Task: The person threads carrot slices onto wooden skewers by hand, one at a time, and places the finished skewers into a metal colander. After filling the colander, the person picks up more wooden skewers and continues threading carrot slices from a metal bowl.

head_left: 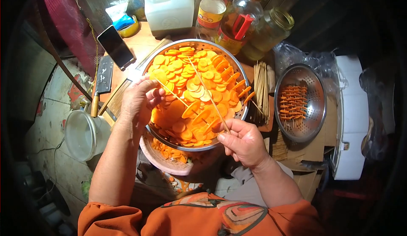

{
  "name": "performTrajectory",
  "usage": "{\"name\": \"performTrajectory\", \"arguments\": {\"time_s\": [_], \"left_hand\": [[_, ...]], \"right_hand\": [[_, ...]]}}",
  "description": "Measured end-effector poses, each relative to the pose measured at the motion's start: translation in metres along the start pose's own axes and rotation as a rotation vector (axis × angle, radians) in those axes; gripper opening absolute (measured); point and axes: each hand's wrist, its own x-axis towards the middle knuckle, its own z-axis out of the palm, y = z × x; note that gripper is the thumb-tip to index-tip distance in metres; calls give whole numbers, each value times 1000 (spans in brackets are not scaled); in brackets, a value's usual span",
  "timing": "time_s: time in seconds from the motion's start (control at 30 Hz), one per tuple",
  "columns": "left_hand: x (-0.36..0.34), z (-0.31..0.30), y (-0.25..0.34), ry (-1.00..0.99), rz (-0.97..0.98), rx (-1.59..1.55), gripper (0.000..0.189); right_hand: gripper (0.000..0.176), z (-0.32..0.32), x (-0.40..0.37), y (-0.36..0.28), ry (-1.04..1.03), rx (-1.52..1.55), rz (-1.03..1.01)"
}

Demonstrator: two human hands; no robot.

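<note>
A perforated metal colander [243,68] heaped with orange carrot slices [176,72] sits before me. My left hand [142,96] is closed at its upper left side, with its fingertips at one end of a thin bamboo skewer [171,93] carrying several spaced carrot slices [191,109]. That skewer slants down over the heap, its lower end close to my right hand [242,141]. The right hand is closed around a second, bare skewer [206,89], which points up and left across the slices. Several loaded carrot skewers [229,77] lean along the colander's right side.
Right of the colander lie a bundle of bare skewers [261,87] and a smaller colander [319,115] holding loaded skewers. Bottles and a white jug [169,13] stand behind. A phone [115,47], cleaver [104,74] and clear bucket [80,134] are left. Below is a pink basin [157,161].
</note>
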Motion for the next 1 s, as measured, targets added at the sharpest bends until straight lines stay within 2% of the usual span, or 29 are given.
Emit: {"name": "performTrajectory", "arguments": {"time_s": [0.3,0.47,0.6,0.67,0.77,1.0], "left_hand": [[-1,-1,5,93,3,-78,19],[5,-5,1,53,137,30,14],[2,-4,3,11,146,13,14],[-4,2,7,63,41,-141,12],[1,0,5,115,-15,-175,10],[-3,0,8,14,79,-99,10]], "right_hand": [[19,3,-2,-3,-9,-34,24],[19,3,-4,-2,-3,-23,22],[20,1,-6,0,-12,1,0],[20,1,-7,-3,-23,-18,-4],[20,1,-8,-3,-12,-5,-21],[19,2,-6,-3,-34,-6,-8]]}}
